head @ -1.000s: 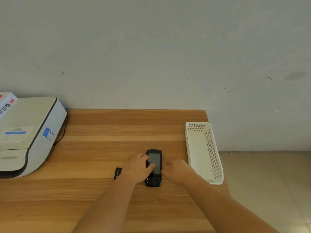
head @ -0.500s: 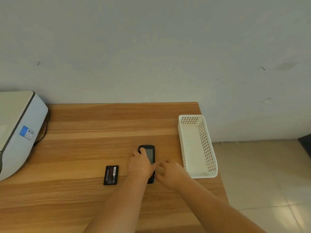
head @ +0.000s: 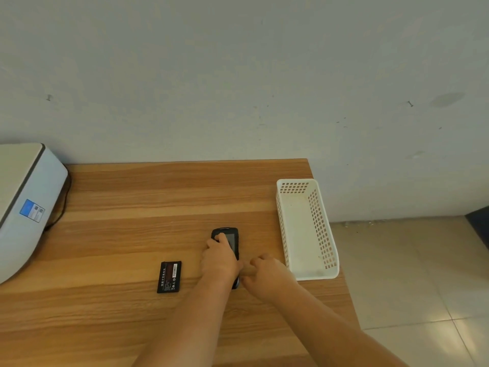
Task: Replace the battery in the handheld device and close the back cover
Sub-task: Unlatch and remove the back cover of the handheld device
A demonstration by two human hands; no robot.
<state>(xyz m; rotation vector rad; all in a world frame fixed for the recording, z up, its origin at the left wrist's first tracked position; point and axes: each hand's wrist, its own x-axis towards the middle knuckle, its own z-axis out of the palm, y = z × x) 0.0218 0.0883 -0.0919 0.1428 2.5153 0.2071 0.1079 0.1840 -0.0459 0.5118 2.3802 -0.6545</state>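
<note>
Left hand (head: 218, 261) flat, right hand (head: 267, 274) curled

You could not read any words here. The black battery (head: 169, 277) on the tabletop (head: 132, 234) had a label with small white writing, a few tiny signs and a pale strip like a barcode, but all of it was too small and blurry to make out. The white machine (head: 25, 205) at the left edge had a blue and white sticker (head: 32, 210) on its side, and its print was too tiny to read too.
</note>
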